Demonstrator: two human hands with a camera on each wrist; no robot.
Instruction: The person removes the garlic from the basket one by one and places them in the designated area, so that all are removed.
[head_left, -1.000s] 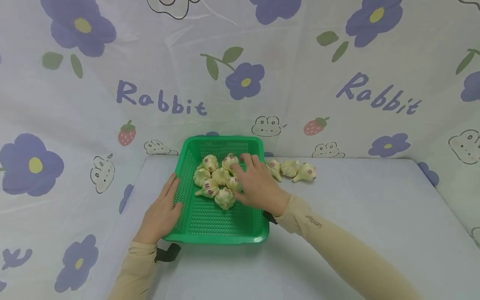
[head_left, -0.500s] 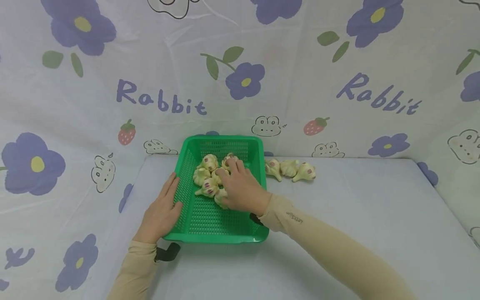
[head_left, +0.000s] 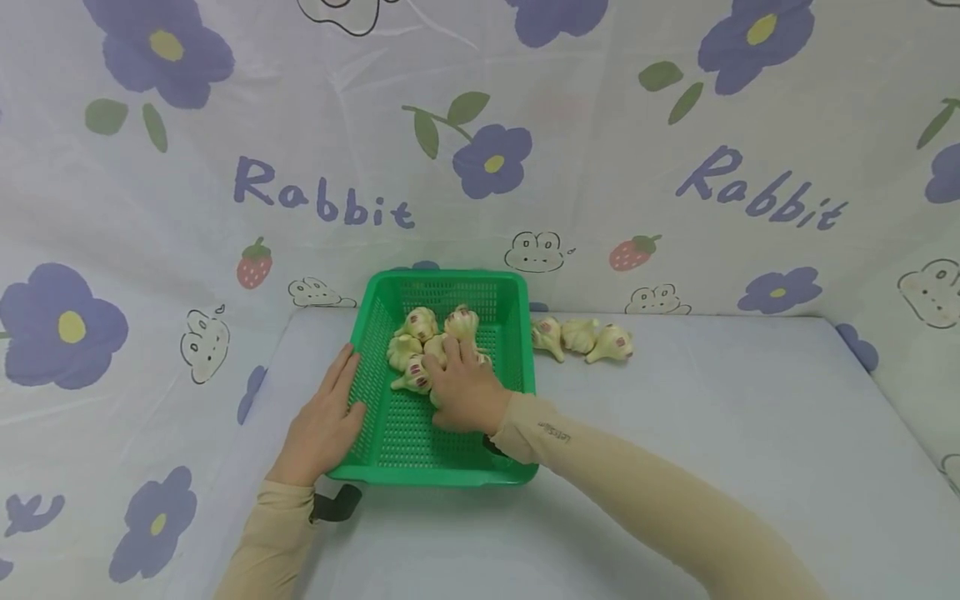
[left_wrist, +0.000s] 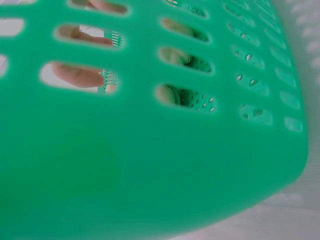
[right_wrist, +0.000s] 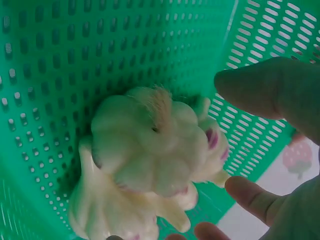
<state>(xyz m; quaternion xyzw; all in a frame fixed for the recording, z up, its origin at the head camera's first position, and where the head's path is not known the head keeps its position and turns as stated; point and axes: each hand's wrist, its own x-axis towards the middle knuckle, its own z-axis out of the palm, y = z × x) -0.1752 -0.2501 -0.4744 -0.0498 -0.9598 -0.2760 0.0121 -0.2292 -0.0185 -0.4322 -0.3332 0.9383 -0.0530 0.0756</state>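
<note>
A green plastic basket (head_left: 431, 477) holds several garlic bulbs (head_left: 420, 323). My left hand (head_left: 318, 437) holds its left rim, fingers along the outer side and thumb over the edge. Inside the basket, my right hand (head_left: 468, 392) is over the nearer bulbs and hides part of them. In the right wrist view, the thumb (right_wrist: 255, 87) and fingers are spread beside a garlic bulb (right_wrist: 150, 140) with its root tuft toward the camera; a gap shows between thumb and bulb. The left wrist view is mostly filled by the slotted basket wall (left_wrist: 150, 160).
Several more garlic bulbs (head_left: 581, 337) lie in a row on the white table (head_left: 712, 433), right of the basket near the back edge. A printed cloth (head_left: 585, 167) hangs behind and at the sides.
My right hand has moved left and toward me inside the basket, from the right-hand bulbs to the nearer ones, uncovering the back right bulb. My left hand has stayed on the rim.
</note>
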